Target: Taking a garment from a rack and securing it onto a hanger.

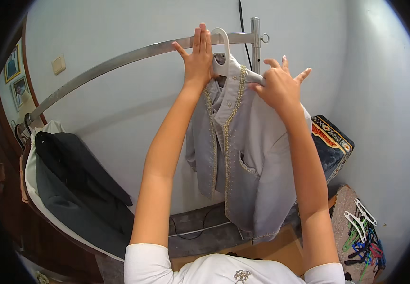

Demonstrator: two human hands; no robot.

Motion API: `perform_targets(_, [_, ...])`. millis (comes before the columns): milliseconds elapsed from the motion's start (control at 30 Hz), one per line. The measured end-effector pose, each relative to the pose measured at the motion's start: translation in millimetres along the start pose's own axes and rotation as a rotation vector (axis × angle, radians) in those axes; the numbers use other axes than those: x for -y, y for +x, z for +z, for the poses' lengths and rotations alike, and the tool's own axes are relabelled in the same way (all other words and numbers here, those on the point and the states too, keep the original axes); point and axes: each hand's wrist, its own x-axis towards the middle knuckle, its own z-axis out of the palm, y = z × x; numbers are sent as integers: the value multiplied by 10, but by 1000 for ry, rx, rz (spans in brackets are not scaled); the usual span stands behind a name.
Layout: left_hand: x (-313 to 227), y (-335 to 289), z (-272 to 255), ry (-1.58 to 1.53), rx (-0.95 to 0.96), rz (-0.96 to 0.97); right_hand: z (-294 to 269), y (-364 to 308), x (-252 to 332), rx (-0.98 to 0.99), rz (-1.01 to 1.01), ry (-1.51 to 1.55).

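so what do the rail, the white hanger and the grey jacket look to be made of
Rail: probably chromed or polished metal, since it is silvery with bright reflections.
White hanger: likely moulded plastic, smooth and evenly coloured.
Grey jacket: woven fabric with a soft sheen, by its folds; fibre unclear. Its gold-toned trim looks beaded, judging by the raised dots.

Two hands, one grey jacket
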Motion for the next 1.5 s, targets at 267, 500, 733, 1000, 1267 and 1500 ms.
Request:
perform_targets(267, [92,-62,73,81,-5,45,-38,-522,-26,80,-69,184])
perform_targets(500, [675,-175,-300,-92,-142,61,251,-733,9,-59,80,472])
perform_targets(733, [1820,-595,-769,252,-192,-108,417,-773,95,-154,40,680])
perform_targets(1000, [1773,-652,-987,80,67,-171,230,-981,611,-178,-59,904])
perform_targets(1267, [2360,-634,-888,-285,-276,205,-8,-1072,1823,-268,-229,1057])
perform_targets(1500, [1903,-415,-1565,17,-56,137,82,-1066,2488,-271,-252,1028])
